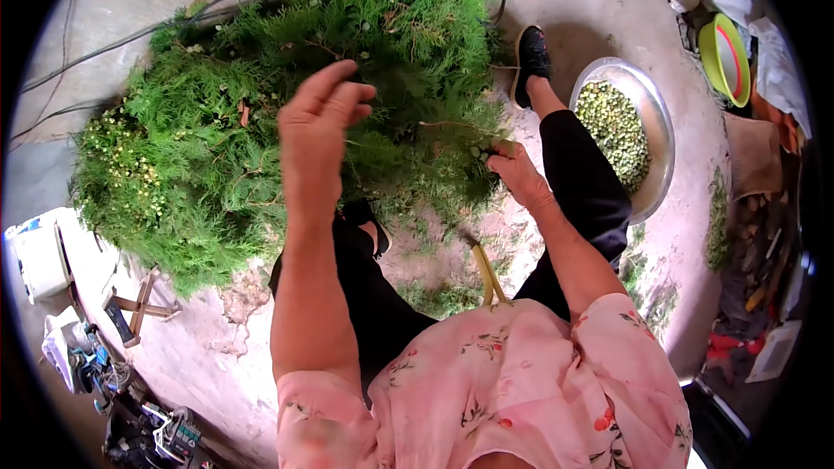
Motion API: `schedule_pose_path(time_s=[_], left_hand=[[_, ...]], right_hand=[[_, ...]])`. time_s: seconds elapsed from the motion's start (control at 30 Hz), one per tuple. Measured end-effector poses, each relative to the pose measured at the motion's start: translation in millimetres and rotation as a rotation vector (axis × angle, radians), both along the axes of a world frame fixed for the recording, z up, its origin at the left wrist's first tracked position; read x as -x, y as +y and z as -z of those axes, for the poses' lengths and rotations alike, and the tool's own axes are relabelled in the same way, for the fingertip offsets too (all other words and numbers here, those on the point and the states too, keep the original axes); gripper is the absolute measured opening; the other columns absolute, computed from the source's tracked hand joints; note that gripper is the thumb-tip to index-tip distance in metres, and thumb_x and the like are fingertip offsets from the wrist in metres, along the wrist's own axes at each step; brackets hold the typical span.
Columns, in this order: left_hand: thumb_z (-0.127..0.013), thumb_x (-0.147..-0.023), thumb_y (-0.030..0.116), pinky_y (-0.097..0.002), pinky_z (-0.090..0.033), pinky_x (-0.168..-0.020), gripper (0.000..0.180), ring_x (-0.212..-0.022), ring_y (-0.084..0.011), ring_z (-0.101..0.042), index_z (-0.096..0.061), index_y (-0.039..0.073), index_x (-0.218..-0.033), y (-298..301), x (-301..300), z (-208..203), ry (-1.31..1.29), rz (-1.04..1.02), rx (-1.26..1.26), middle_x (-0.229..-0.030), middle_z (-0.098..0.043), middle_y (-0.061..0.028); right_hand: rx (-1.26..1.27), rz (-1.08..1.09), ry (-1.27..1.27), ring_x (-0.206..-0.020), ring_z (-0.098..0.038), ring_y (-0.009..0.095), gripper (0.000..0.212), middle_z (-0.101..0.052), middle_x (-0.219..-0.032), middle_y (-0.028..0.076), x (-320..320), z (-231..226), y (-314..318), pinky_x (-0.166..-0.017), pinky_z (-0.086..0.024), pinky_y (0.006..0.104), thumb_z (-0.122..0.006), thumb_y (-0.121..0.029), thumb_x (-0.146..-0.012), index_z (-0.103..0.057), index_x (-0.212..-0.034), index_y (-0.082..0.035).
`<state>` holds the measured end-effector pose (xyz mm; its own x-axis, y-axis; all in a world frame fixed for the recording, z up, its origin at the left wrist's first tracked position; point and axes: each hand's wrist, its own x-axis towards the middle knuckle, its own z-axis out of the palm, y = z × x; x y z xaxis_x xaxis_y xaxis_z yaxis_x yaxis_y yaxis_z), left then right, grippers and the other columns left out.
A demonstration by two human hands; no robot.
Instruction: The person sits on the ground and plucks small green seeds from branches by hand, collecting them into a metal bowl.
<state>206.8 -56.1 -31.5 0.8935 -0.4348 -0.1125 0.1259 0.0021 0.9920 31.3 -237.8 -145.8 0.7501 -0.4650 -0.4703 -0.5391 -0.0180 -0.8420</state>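
Observation:
A large heap of cut evergreen branches (pixel 200 139), with feathery green foliage, lies on the ground in front of me. My left hand (pixel 317 113) hovers over its middle, fingers partly bent and apart, with nothing visible in them. At the heap's right edge, my right hand (pixel 521 175) pinches an evergreen sprig (pixel 465 161) that carries small pale-green cones. The fingertips are partly hidden by the foliage. Right of my leg stands a wide metal bowl (pixel 662 161) holding many small green cones (pixel 612 130).
My dark shoe (pixel 532 56) rests between heap and bowl. A yellow-green basin (pixel 724 61) and piled cloth and wood line the right side. A small wooden frame (pixel 139 306) and a white container (pixel 39 256) stand at left. Black cables (pixel 113 54) run behind the heap.

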Motion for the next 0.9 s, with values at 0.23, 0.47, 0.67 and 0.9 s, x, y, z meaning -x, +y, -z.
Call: schedule_pose_path(time_s=[0.23,0.47,0.67,0.9], left_hand=[[-0.066,-0.072,0.014,-0.0332,-0.039,-0.090,0.040,-0.091,-0.0306,-0.057,-0.053,0.002,-0.108,-14.6,55.6,0.5,-1.183,0.218,-0.637,-0.100,-0.060,-0.0155],[-0.062,-0.077,0.016,-0.0323,-0.047,-0.059,0.030,-0.068,-0.0158,-0.059,-0.055,0.000,-0.101,-4.6,81.9,-7.2,-0.273,0.592,-0.603,-0.075,-0.062,-0.0064],[-0.056,-0.082,0.009,-0.0221,-0.039,-0.056,0.021,-0.065,-0.0118,-0.056,-0.057,0.003,-0.101,10.5,123.9,-10.1,0.301,0.331,0.033,-0.083,-0.062,-0.0047],[-0.055,-0.083,0.008,-0.0219,-0.039,-0.066,0.024,-0.070,-0.0066,-0.048,-0.059,0.003,-0.106,37.6,162.9,-13.2,0.076,0.329,0.139,-0.080,-0.058,0.0027]], right_hand=[[-0.158,-0.461,-0.235,-0.067,-0.043,0.006,0.024,-0.051,-0.073,-0.002,-15.9,-84.0,-25.1,-0.061,-0.037,0.0219,-0.049,-0.006,-0.076,-0.056,-0.096,0.004],[-0.232,-0.682,-0.331,-0.071,-0.048,0.007,0.017,-0.057,-0.078,-0.001,-11.4,-115.7,-26.4,-0.066,-0.039,0.0211,-0.053,-0.002,-0.074,-0.059,-0.089,0.002],[0.081,-0.695,-0.488,-0.079,-0.052,0.011,0.018,-0.056,-0.085,0.002,19.3,-141.1,-7.3,-0.074,-0.040,0.0229,-0.060,-0.003,-0.079,-0.060,-0.097,0.001],[-0.001,-0.269,-0.634,-0.077,-0.053,0.009,0.012,-0.062,-0.080,0.002,43.0,-166.0,-2.1,-0.077,-0.041,0.0243,-0.057,-0.010,-0.083,-0.064,-0.090,-0.002]])
